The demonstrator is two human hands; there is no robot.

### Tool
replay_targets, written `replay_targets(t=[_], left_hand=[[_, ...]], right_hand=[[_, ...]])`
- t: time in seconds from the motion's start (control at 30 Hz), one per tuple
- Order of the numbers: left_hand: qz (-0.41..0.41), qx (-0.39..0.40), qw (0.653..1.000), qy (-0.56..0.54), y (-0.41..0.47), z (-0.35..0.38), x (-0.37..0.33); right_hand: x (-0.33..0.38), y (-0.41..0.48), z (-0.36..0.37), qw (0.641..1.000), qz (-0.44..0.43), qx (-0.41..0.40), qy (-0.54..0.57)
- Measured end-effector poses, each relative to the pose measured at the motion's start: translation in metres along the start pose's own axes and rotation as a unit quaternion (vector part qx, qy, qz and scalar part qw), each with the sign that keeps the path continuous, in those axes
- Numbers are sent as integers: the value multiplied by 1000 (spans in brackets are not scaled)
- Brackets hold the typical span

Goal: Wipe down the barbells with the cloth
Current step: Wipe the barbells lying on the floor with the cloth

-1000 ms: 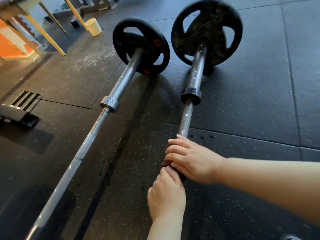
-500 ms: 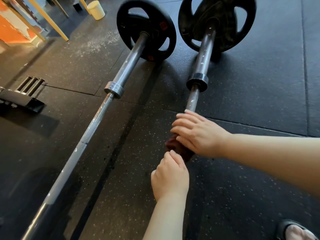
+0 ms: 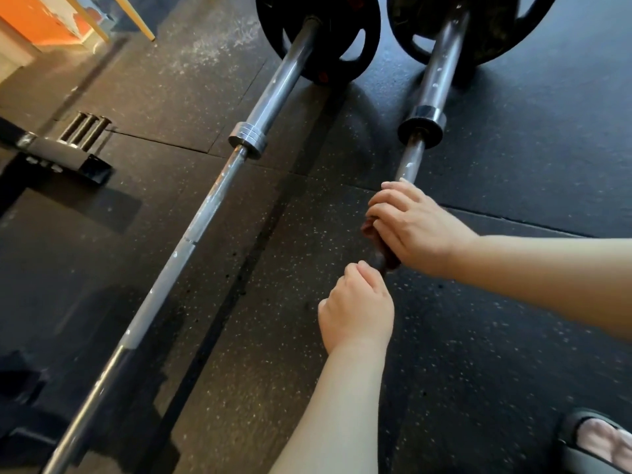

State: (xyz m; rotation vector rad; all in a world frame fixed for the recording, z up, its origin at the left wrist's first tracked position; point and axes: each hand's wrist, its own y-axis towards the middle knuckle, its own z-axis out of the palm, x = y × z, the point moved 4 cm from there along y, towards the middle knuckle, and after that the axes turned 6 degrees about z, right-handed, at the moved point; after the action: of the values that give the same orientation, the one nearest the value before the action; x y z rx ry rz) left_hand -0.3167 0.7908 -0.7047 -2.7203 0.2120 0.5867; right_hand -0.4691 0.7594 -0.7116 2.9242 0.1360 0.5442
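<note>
While the right hand [image 3: 413, 227] grips the cloth [image 3: 371, 232] wrapped round the thin part of the right barbell [image 3: 408, 162], the left hand [image 3: 355, 313] sits just behind it w/ fingers curled. Can't tell if it holds the bar, the cloth's end or nothing, as the bar is hidden under it. Both barbells lie side by side on the floor [image 3: 513, 165], plates toward its far side. The left barbell [image 3: 205, 213] lies apart from both hands, w/ nobody touching it.

Handling, as a guess: the bar is steel, stiff & heavy. W/ a big plate [image 3: 513, 29] on it, it prob. won't roll or lift easy, so no need to pick it up. White spots, maybe chalk, show between the right hand & the collar [image 3: 422, 126].

The cloth is small & soft, so it bends round the bar. Best hold looks like a full wrap w/ fingers & thumb: squeeze, then slide & twist along. Smooth metal may let the cloth slip, so a firm squeeze helps. The collar is a bump, so the cloth must go round it.
</note>
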Motion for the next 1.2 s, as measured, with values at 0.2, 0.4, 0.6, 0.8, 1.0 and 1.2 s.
replay_targets(t=[0.2, 0.4, 0.6, 0.8, 1.0, 1.2], left_hand=[[8, 4, 1000, 6, 1, -1, 0], [2, 2, 1000, 13, 2, 4, 2], [4, -4, 1000, 4, 3, 3, 2], [1, 1, 1000, 7, 3, 5, 3], [0, -2, 1000, 5, 3, 5, 3], [-4, 1, 1000, 5, 2, 3, 1]], right_hand=[[12, -13, 4, 993, -75, 90, 26], [-44, 21, -7, 999, 33, 30, -7], [1, -1, -3, 999, -34, 26, 8], [-48, 26, -13, 999, 29, 5, -20], [-18, 18, -2, 998, -32, -56, 16], [-32, 26, -6, 997, -70, 28, -8]])
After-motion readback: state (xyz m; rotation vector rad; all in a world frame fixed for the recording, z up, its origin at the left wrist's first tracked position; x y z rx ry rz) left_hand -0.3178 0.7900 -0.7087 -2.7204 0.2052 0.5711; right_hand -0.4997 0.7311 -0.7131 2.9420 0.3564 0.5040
